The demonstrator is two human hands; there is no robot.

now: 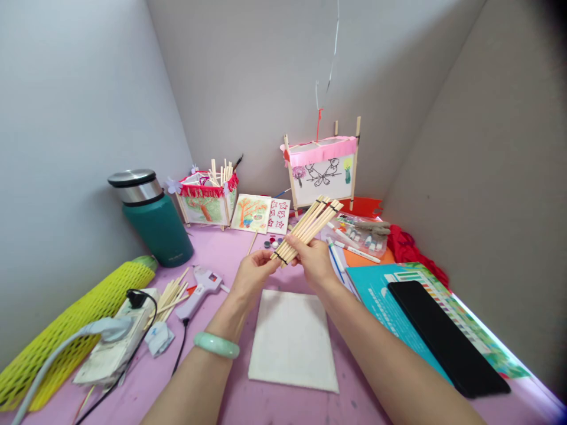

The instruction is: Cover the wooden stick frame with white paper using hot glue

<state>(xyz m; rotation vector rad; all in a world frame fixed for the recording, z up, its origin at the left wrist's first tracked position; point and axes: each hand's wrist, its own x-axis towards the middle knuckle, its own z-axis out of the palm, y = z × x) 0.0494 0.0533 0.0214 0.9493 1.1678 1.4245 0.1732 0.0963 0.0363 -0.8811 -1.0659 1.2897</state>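
Note:
My left hand (256, 274) pinches the lower end of a bundle of wooden sticks (310, 227), close to a dark tie. Around the middle of the same bundle my right hand (312, 260) is closed, its thumb lying on the sticks. Dark ties also cross the bundle's far end, which tilts up to the right. Below both hands a white square panel (292, 342) lies flat on the pink-covered table (230, 366). Behind the bundle stands a paper lantern (323, 174) with a pink fringe and stick corner posts, a red string rising from its top.
On the left are a green bottle (157, 224), a glue gun (201, 289), loose sticks (172, 295), a power strip (117, 336) and yellow netting (66, 330). A red-fringed lantern (206, 203) stands behind. On the right lie a black phone-like slab (447, 336), a blue pad (390, 307) and red cloth (414, 254).

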